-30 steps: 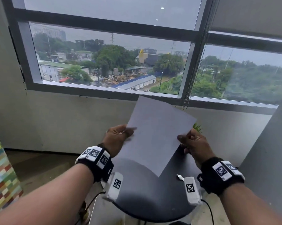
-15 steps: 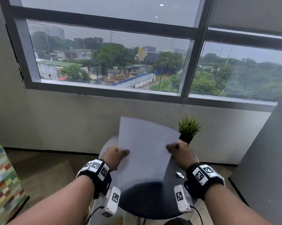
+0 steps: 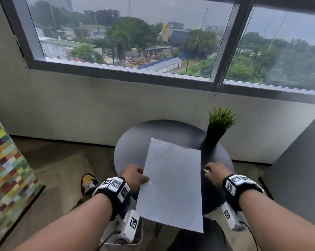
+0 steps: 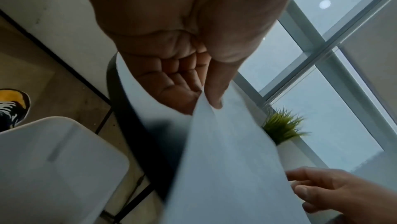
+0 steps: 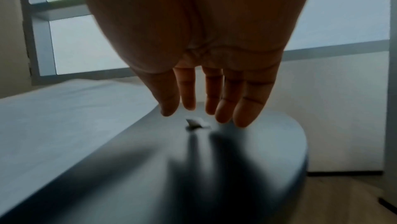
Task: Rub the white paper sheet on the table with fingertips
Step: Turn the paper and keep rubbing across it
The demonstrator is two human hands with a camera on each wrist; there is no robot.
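Observation:
The white paper sheet (image 3: 173, 180) lies lengthwise over the round dark table (image 3: 135, 142), its near end hanging past the table's front edge. My left hand (image 3: 144, 178) pinches the sheet's left edge between thumb and fingers; the left wrist view shows this pinch on the sheet (image 4: 225, 168). My right hand (image 3: 207, 169) is just off the sheet's right edge. It hovers over the table (image 5: 268, 151) with fingers spread and straight, holding nothing, as my right hand (image 5: 204, 115) shows in its wrist view. The sheet (image 5: 64, 117) lies to its left.
A small potted grass plant (image 3: 220, 124) stands at the table's back right, close to the sheet's far corner. A tiny white scrap (image 5: 194, 124) lies on the table under my right fingers. The wall and window are behind. A white seat (image 4: 53, 168) and my shoe (image 3: 88, 182) are at the lower left.
The sheet came down from in front of the window onto the table. My right hand let go of its right edge and opened. My left hand kept its pinch.

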